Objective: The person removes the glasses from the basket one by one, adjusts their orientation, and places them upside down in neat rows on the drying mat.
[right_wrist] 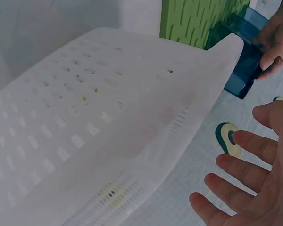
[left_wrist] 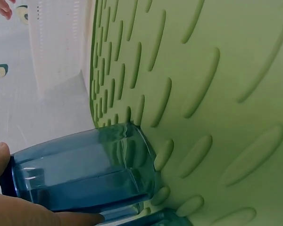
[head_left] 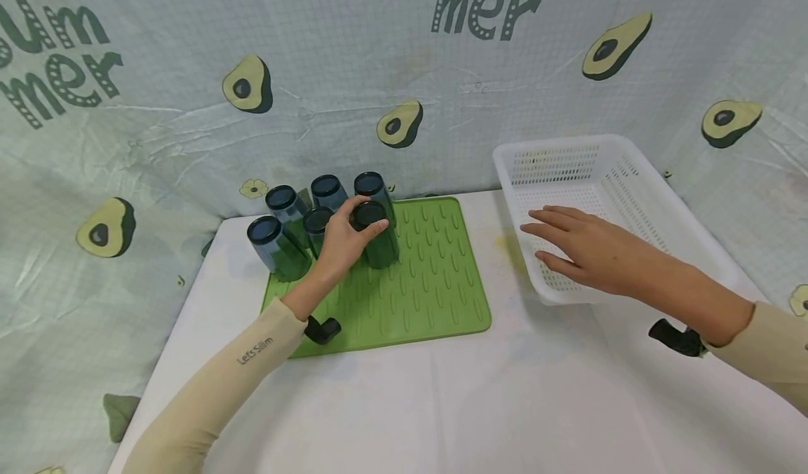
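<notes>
Several blue-tinted drinking glasses stand in a cluster on the green ridged mat (head_left: 435,271). My left hand (head_left: 339,241) holds the front right glass (head_left: 381,247) near its top, thumb on one side and fingers on the other. In the left wrist view the lower end of this glass (left_wrist: 85,172) is right at the mat's ridges. Other glasses, such as the far left one (head_left: 278,249), stand around the hand, and one behind it is partly hidden. My right hand (head_left: 587,246) hovers over the near left part of the white basket (head_left: 669,200), fingers spread and holding nothing.
The mat lies on a white-covered table (head_left: 480,404). The basket, with slotted walls, stands to the mat's right. An avocado-print cloth (head_left: 353,53) hangs behind and along both sides, close to the rear glasses.
</notes>
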Motion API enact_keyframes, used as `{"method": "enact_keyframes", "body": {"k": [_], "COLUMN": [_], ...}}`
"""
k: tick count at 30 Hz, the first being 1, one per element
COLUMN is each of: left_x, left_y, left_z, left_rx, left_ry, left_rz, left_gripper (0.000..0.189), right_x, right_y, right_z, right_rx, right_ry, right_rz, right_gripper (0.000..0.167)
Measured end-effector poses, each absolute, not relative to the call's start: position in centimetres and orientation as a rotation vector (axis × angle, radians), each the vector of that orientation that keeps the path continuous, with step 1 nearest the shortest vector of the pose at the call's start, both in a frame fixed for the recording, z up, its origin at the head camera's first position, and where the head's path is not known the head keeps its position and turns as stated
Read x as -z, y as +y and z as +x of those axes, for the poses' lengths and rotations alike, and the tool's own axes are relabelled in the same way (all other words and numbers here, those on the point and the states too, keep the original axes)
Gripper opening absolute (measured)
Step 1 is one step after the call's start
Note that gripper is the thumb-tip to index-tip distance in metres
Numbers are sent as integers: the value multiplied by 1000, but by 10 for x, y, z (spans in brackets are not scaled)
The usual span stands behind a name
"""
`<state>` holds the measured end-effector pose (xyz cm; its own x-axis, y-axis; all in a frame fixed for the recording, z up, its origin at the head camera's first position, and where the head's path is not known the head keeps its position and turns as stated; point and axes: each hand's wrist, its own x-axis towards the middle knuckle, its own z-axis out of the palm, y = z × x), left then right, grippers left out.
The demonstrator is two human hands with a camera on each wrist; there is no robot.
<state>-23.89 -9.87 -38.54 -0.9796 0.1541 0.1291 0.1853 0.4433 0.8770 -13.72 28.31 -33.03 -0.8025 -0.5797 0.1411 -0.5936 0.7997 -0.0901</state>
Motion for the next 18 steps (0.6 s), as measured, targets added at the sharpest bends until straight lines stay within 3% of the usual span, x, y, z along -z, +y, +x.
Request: {"method": "enact_keyframes", "body": {"k": [6,18], "left_x": [381,377], "left_y": [-98,-105], "left_z": [-239,-233], "left_rx": [1588,1181], "left_ry": [-2743,-2825], "left_rz": [-306,-565], "left_gripper": [64,65], "right_x": [332,340], "right_y": [283,282], "right_z": [-138,-137], "right_rx": [-202,-243], "right_ry": [-2889,-2902], "right_rz": [940,919], "right_gripper": [48,53]}}
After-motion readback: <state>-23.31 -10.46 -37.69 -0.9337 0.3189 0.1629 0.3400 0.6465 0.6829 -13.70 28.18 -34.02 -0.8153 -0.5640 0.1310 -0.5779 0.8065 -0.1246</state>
